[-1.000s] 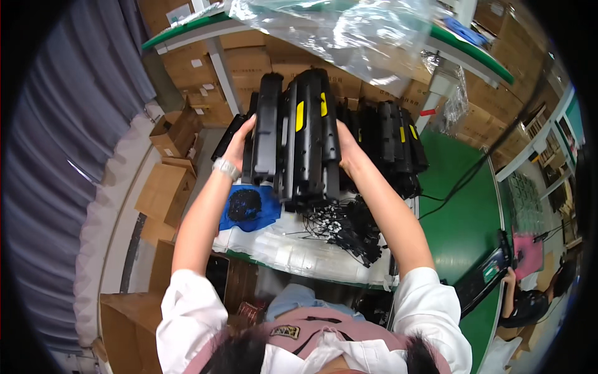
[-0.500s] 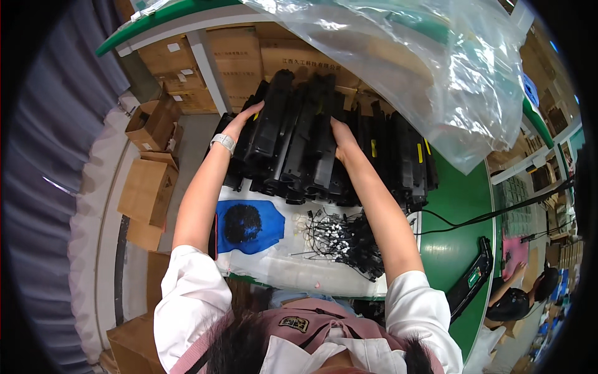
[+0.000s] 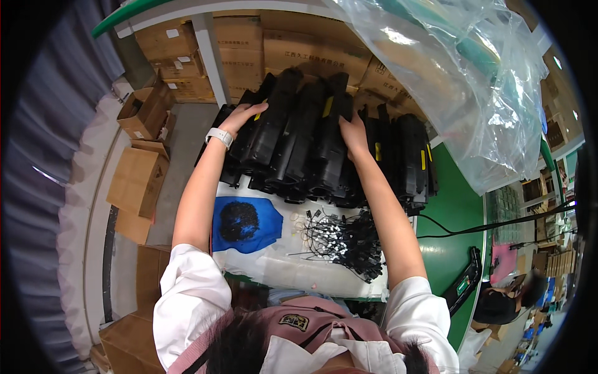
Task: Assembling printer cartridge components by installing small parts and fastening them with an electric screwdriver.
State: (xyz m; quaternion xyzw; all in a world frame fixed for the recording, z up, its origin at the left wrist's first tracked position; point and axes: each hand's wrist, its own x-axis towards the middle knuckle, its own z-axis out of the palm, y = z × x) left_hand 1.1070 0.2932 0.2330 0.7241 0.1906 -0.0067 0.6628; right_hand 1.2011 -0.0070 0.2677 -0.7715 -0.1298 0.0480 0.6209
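A row of long black plastic housings [image 3: 293,134] stands side by side at the far part of the table, some with yellow strips. My left hand [image 3: 240,117], wearing a white watch [image 3: 219,137], grips a housing toward the row's left end. Around another housing, right of the middle, my right hand [image 3: 354,134] is closed; its fingertips are partly hidden. Between both hands several housings lean at slightly different angles. Nearer to me lie a blue cloth or bag [image 3: 266,227] with a heap of small black parts [image 3: 238,221], and a bundle of black cables with white connectors [image 3: 346,243].
A clear plastic sheet [image 3: 461,93] hangs at the upper right. Stacked cartons [image 3: 311,56] stand behind the housings, with open cartons [image 3: 140,181] on the left. Another black housing [image 3: 464,280] lies on the green tabletop [image 3: 436,249]. Black cables [image 3: 492,217] cross the right side, where another person [image 3: 498,305] sits.
My right hand has shifted right, and the housings between my hands are spread a little wider. The left hand stays on its housing. The view has shifted slightly.
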